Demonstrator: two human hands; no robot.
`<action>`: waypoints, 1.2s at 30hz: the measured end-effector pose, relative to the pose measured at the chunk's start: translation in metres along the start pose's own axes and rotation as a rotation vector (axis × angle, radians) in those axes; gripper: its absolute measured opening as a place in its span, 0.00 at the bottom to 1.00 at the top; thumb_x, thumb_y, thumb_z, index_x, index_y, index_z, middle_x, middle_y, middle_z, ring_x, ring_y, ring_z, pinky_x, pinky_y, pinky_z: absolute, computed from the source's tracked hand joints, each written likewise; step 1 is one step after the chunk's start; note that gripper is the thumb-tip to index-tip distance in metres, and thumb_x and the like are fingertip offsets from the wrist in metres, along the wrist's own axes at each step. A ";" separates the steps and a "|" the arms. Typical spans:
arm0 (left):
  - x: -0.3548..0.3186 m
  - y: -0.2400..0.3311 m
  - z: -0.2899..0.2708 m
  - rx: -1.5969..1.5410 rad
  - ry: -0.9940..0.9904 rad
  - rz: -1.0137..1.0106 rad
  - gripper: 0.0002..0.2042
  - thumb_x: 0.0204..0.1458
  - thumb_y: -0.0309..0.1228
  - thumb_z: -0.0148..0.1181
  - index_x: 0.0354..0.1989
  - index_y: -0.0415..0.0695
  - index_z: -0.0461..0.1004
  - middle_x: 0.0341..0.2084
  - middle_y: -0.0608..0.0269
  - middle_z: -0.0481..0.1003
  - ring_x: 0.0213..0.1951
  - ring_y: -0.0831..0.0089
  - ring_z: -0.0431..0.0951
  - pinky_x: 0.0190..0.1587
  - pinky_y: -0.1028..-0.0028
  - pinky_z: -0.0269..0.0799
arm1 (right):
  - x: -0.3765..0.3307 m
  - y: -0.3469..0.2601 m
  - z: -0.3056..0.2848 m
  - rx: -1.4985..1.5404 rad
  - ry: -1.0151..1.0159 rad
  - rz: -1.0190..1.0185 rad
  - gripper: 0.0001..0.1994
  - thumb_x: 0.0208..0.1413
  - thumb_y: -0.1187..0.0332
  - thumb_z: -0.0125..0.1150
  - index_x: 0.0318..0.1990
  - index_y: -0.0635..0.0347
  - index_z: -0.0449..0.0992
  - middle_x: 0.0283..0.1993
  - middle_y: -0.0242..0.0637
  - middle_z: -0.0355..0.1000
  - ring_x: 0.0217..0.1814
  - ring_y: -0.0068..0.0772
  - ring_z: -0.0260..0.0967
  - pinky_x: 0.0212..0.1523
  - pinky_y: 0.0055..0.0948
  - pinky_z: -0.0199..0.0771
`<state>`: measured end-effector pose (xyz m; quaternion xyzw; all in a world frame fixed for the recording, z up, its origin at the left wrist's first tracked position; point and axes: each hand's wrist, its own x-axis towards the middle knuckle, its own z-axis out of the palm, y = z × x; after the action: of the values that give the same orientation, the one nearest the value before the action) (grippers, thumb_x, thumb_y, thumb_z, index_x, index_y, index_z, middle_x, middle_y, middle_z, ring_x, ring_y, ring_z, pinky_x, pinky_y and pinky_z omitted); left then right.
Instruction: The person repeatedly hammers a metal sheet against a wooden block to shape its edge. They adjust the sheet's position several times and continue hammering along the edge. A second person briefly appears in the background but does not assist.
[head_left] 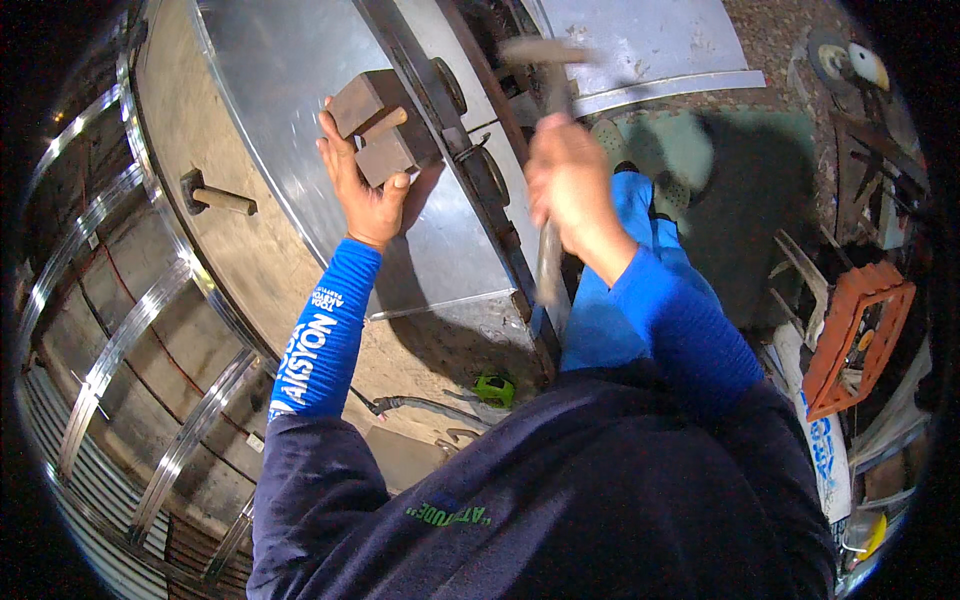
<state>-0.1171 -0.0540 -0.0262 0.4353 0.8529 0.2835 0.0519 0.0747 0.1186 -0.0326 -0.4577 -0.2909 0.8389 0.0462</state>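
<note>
While the left hand [362, 190] presses a rusty steel block hammer [375, 125] flat on the curved metal sheet [290, 70], fingers curled around its short handle, the right hand [565, 185] is closed on a hammer [548, 70] that shows blurred just above it, so I judge the step is striking along the seam bar [470, 150]. The next blow needs to land between the two hands, near the block. The sheet edge runs below the left hand, and open room lies mostly to its upper left.
</note>
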 end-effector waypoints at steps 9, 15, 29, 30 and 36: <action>0.001 0.002 0.000 -0.041 0.012 -0.033 0.63 0.49 0.78 0.48 0.79 0.37 0.37 0.76 0.39 0.48 0.77 0.44 0.48 0.77 0.47 0.32 | 0.012 -0.006 0.004 0.331 0.151 -0.048 0.18 0.73 0.50 0.48 0.34 0.52 0.65 0.18 0.26 0.60 0.11 0.20 0.54 0.09 0.26 0.58; -0.003 0.001 -0.004 -0.037 0.005 -0.066 0.64 0.48 0.79 0.48 0.78 0.35 0.36 0.76 0.39 0.49 0.76 0.43 0.49 0.77 0.46 0.32 | 0.006 -0.012 0.002 -0.185 -0.323 0.032 0.18 0.73 0.51 0.49 0.33 0.53 0.66 0.19 0.26 0.60 0.11 0.19 0.55 0.09 0.26 0.58; -0.002 0.000 -0.005 0.002 -0.007 -0.054 0.64 0.48 0.78 0.48 0.79 0.37 0.36 0.75 0.39 0.51 0.75 0.42 0.52 0.76 0.46 0.32 | 0.009 -0.018 0.003 0.135 -0.001 0.019 0.17 0.73 0.51 0.47 0.34 0.52 0.66 0.19 0.25 0.58 0.12 0.17 0.53 0.10 0.26 0.59; 0.000 0.000 -0.005 0.001 -0.004 -0.049 0.64 0.48 0.78 0.48 0.79 0.37 0.36 0.75 0.39 0.51 0.75 0.42 0.52 0.76 0.46 0.33 | 0.013 -0.017 0.000 0.198 0.027 0.024 0.17 0.72 0.52 0.47 0.35 0.52 0.66 0.18 0.26 0.58 0.12 0.18 0.52 0.11 0.27 0.59; 0.003 -0.007 -0.012 -0.221 -0.020 -0.062 0.65 0.44 0.74 0.62 0.79 0.39 0.38 0.74 0.41 0.52 0.73 0.46 0.56 0.75 0.48 0.46 | -0.007 -0.012 -0.026 0.038 -0.036 0.107 0.17 0.71 0.50 0.50 0.35 0.52 0.66 0.18 0.25 0.58 0.12 0.18 0.52 0.10 0.26 0.56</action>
<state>-0.1281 -0.0602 -0.0198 0.4033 0.8289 0.3697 0.1168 0.0971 0.1379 -0.0314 -0.4567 -0.2509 0.8535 0.0048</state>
